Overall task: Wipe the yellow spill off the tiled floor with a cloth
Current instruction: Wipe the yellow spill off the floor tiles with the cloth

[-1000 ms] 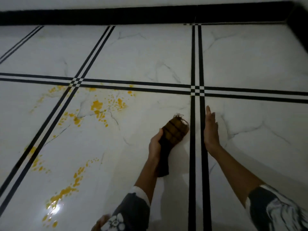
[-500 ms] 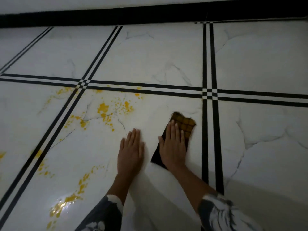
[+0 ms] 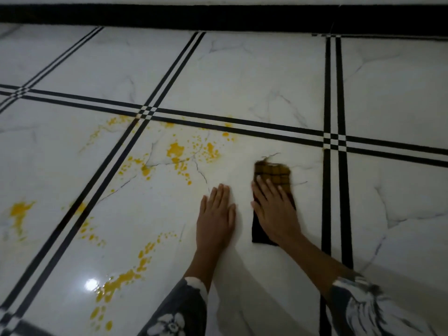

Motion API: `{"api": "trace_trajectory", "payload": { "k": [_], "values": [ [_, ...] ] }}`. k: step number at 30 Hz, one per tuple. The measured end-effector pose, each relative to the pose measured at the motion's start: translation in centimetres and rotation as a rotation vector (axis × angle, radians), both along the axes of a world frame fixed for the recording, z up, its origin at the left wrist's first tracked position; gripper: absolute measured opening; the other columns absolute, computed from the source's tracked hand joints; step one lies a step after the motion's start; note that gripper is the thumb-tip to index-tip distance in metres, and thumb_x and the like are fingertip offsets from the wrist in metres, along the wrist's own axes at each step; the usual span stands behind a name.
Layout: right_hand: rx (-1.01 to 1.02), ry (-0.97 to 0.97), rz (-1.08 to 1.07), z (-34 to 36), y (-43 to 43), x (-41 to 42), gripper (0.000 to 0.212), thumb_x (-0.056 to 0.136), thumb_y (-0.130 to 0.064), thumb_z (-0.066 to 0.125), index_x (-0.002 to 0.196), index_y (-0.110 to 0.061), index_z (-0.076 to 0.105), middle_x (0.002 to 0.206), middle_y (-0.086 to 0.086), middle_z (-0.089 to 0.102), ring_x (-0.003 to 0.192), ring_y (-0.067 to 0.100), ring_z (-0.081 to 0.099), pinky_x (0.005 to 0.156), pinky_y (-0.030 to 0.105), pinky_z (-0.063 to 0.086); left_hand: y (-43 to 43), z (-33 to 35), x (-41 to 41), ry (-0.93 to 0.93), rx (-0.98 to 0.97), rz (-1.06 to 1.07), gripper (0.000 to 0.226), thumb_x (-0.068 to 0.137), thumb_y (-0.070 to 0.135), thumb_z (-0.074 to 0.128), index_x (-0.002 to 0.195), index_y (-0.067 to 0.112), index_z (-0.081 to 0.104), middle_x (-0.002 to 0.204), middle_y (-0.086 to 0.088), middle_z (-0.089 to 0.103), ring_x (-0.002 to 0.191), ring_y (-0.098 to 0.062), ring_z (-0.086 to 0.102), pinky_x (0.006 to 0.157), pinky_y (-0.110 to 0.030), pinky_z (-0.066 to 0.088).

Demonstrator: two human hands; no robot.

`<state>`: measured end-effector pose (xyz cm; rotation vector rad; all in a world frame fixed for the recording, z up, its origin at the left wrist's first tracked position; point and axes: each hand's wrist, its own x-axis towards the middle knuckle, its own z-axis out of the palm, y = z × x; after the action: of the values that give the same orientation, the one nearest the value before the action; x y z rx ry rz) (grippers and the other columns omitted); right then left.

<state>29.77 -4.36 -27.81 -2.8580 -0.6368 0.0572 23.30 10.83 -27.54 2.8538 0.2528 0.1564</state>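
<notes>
— Nearest the camera?
— Yellow spill (image 3: 116, 284): a wet streak on the tiled floor (image 3: 242, 81), left of the arms. More splashes lie farther off, across the black tile lines.
— Hands?
— Left hand (image 3: 215, 219) flat on bare tile, fingers straight, holding nothing. Right hand (image 3: 274, 209) also flat, pressing down on the cloth (image 3: 272, 172).
— Cloth's position?
— Brown, checked, folded. It lies right of the far splashes, not touching them. Black skirting (image 3: 218, 16) beyond.
</notes>
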Motion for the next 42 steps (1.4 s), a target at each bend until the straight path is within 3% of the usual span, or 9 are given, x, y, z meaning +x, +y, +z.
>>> {"api": "trace_trajectory", "payload": {
  "k": [3,7,17,21,24,29,32,38,42],
  "values": [
    [-0.044,-0.033,0.205,0.2,-1.5,0.0,0.058,0.098,-0.043,0.000,0.142,-0.021,0.032,0.147,-0.002,0.035,0.132,0.019,0.042,0.110,0.033,0.023,-0.2,0.1,-0.3,0.042,-0.009,0.018,0.061,0.092,0.040,0.018,0.144,0.012,0.033,0.150,-0.008,0.033,0.138,-0.023,0.031,0.113,-0.039,0.011],
    [-0.004,-0.029,-0.187,0.8,-2.0,1.4,0.063,0.095,-0.045,-0.001,0.143,-0.019,0.029,0.150,0.011,0.029,0.137,0.027,0.031,0.110,0.040,0.019,-1.3,0.5,-0.2,0.033,-0.006,0.194,0.070,0.088,0.047,0.028,0.145,0.005,0.028,0.150,-0.012,0.033,0.138,-0.025,0.031,0.115,-0.041,0.008],
    [-0.052,0.090,-0.299,1.9,0.5,-0.8,0.061,0.096,-0.046,-0.002,0.142,-0.021,0.030,0.146,0.007,0.038,0.131,0.027,0.042,0.106,0.043,0.029,0.2,1.1,0.8,0.109,-0.109,0.133,0.073,0.087,0.046,0.032,0.141,-0.002,0.029,0.146,-0.018,0.037,0.135,-0.030,0.037,0.113,-0.049,0.015],
    [-0.027,0.074,-0.257,1.5,0.7,-1.5,0.069,0.084,-0.056,-0.019,0.142,-0.027,0.004,0.153,-0.004,0.010,0.142,0.016,0.016,0.113,0.034,0.007,0.6,0.9,0.5,0.115,-0.119,0.095,0.072,0.087,0.045,0.030,0.141,-0.003,0.029,0.146,-0.019,0.037,0.135,-0.031,0.036,0.110,-0.054,0.018],
    [-0.055,0.029,-0.286,1.0,0.7,-1.4,0.067,0.090,-0.052,-0.012,0.144,-0.023,0.015,0.152,0.000,0.024,0.140,0.020,0.026,0.112,0.036,0.015,0.3,0.6,0.5,0.098,-0.102,0.099,0.074,0.087,0.046,0.026,0.143,-0.002,0.025,0.149,-0.019,0.033,0.137,-0.030,0.032,0.112,-0.052,0.014],
    [-0.022,0.048,-0.296,1.4,0.7,-2.4,0.068,0.093,-0.048,-0.005,0.142,-0.019,0.033,0.147,0.006,0.038,0.135,0.025,0.038,0.109,0.043,0.028,1.0,1.0,0.3,0.155,-0.115,0.023,0.073,0.089,0.049,0.013,0.148,0.008,0.003,0.158,-0.008,0.007,0.145,-0.020,0.005,0.116,-0.040,-0.003],
    [-0.029,0.016,-0.290,1.1,1.0,-3.4,0.065,0.097,-0.045,0.001,0.137,-0.014,0.042,0.139,0.007,0.049,0.127,0.025,0.049,0.102,0.046,0.038,3.1,1.6,0.2,0.074,-0.036,-0.059,0.072,0.088,0.049,0.005,0.149,0.011,0.007,0.157,-0.007,0.010,0.145,-0.019,0.008,0.114,-0.036,-0.005],
    [-0.018,-0.005,-0.231,0.8,2.5,-2.5,0.065,0.097,-0.046,-0.001,0.139,-0.014,0.037,0.143,0.000,0.044,0.132,0.021,0.043,0.105,0.042,0.035,8.2,1.3,-0.1,0.066,-0.064,0.341,0.082,0.081,0.052,0.003,0.147,0.003,0.008,0.156,-0.013,0.014,0.144,-0.024,0.012,0.116,-0.044,0.002],
    [-0.021,-0.018,-0.202,0.8,4.8,0.0,0.065,0.096,-0.045,-0.002,0.141,-0.016,0.035,0.145,-0.001,0.041,0.133,0.020,0.040,0.106,0.042,0.033,8.0,0.9,0.1,0.103,-0.064,0.378,0.082,0.083,0.053,0.006,0.147,0.002,0.009,0.156,-0.013,0.013,0.144,-0.024,0.010,0.116,-0.042,0.000]
  ]
}}
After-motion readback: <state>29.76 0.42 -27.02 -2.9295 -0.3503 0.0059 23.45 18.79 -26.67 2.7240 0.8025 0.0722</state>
